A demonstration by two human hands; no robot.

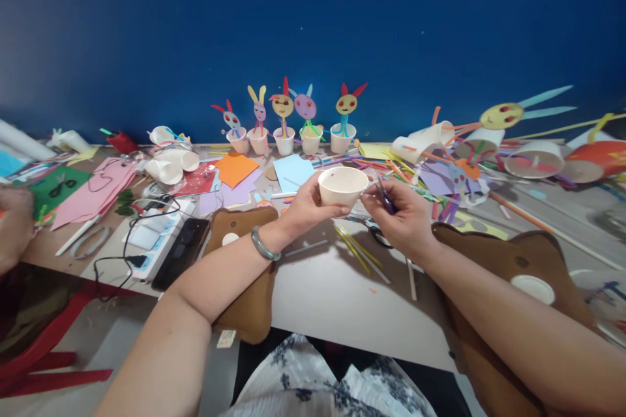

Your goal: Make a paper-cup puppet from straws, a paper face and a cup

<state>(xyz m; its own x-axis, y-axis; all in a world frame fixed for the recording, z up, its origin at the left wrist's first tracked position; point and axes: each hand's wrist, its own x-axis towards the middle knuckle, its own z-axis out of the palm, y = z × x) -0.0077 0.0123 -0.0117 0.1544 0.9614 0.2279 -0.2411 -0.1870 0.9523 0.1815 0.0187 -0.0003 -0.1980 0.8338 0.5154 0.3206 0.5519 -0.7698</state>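
Observation:
My left hand [310,203] is closed around a white paper cup [343,187], held upright above the table with its mouth facing up. At the cup's right side is my right hand [400,214], its fingers closed on a dark slim tool [386,197] whose exact kind I cannot make out. Thumb and fingertips of the right hand are close to the cup's rim; whether they touch it is unclear. Under the hands lie yellow and clear straws [359,249]. Dark-handled scissors [377,234] lie partly hidden beneath the right hand.
Paper-cup rabbit figures [283,111] line the blue wall. Brown cushions [244,280] lie at both sides. To the left are a power strip [161,238], a phone [182,254] and coloured paper [236,169]. Tipped cups [423,140] are at right. Another person's hand [14,225] shows far left.

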